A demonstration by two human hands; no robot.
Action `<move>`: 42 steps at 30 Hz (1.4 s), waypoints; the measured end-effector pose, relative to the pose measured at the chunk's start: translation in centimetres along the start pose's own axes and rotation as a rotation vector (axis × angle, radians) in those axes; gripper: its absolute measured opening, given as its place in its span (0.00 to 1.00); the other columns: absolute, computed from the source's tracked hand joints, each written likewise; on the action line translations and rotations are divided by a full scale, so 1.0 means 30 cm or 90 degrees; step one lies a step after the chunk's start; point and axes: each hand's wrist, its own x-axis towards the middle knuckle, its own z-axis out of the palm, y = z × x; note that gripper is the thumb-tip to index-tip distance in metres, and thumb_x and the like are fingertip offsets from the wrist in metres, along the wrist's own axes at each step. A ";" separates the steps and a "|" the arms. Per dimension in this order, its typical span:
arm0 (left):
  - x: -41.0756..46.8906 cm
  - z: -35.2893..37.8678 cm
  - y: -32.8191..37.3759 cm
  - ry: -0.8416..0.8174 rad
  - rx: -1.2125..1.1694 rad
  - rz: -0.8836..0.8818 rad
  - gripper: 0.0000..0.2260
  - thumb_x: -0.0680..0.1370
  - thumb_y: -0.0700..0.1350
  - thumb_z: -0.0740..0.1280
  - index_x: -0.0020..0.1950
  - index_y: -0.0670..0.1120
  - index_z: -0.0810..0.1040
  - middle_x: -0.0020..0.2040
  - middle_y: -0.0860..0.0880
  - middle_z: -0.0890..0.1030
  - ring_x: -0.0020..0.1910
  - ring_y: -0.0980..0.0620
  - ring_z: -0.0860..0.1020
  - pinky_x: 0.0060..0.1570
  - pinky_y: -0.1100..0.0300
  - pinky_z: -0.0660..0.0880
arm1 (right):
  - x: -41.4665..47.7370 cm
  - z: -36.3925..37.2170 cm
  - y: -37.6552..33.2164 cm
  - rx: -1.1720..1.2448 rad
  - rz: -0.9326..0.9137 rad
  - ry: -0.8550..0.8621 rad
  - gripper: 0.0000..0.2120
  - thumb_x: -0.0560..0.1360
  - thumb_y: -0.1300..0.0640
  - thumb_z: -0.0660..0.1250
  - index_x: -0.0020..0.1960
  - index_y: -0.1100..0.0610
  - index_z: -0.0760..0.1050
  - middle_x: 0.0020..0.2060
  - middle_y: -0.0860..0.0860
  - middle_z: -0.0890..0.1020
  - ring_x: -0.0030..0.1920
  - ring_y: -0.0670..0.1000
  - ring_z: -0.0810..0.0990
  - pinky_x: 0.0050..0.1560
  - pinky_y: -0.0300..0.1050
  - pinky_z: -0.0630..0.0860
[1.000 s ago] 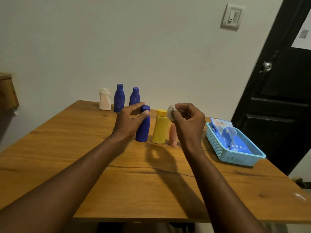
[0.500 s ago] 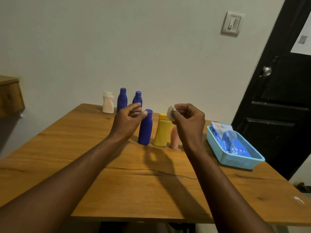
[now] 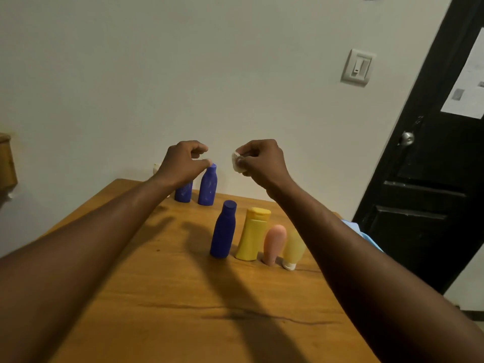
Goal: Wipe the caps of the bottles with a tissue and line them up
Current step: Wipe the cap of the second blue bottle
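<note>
Four now lined along the wooden bench (image 3: 157,284), counting the just-released dark-blue plastic bottle (image 3: 224,229). Reaching left hand (image 3: 183,163) to the rear blue bottle (image 3: 208,187), fingers (image 3: 199,148) curled at its cap, grip unclear. Pinching crumpled white tissue (image 3: 235,161) in right hand (image 3: 262,161); probably wiping next.

We find bare wood across the near half of the table (image 3: 162,323) and along its left side. Right of centre four containers stand in a tight row, barely a gap between them: a blue bottle (image 3: 224,229), a yellow bottle (image 3: 252,234), a pink tube (image 3: 273,243) and a pale tube (image 3: 293,250). A free strip parts this row from the left rear bottle (image 3: 183,193) and the right rear bottle (image 3: 208,186) near the wall; what may be a white bottle (image 3: 156,167) shows beside them as a sliver.
</note>
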 end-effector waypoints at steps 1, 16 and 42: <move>0.035 0.007 -0.016 -0.017 0.024 0.001 0.21 0.78 0.46 0.73 0.70 0.45 0.77 0.66 0.47 0.80 0.63 0.50 0.78 0.58 0.60 0.73 | 0.024 0.015 0.005 -0.006 0.004 -0.009 0.10 0.73 0.67 0.71 0.54 0.63 0.83 0.44 0.51 0.83 0.47 0.54 0.84 0.48 0.52 0.85; 0.374 0.190 -0.201 -0.226 0.525 0.101 0.22 0.82 0.60 0.61 0.74 0.53 0.72 0.65 0.48 0.78 0.69 0.47 0.69 0.66 0.43 0.59 | 0.250 0.185 0.115 -0.090 0.033 -0.081 0.05 0.72 0.69 0.71 0.45 0.61 0.84 0.41 0.55 0.85 0.42 0.54 0.85 0.45 0.53 0.86; 0.193 -0.075 0.032 -0.156 0.394 0.118 0.05 0.78 0.51 0.70 0.45 0.52 0.79 0.39 0.58 0.77 0.48 0.53 0.75 0.55 0.51 0.60 | 0.078 0.139 -0.087 -0.087 -0.097 0.005 0.08 0.71 0.67 0.71 0.49 0.62 0.85 0.41 0.53 0.86 0.42 0.50 0.84 0.47 0.50 0.84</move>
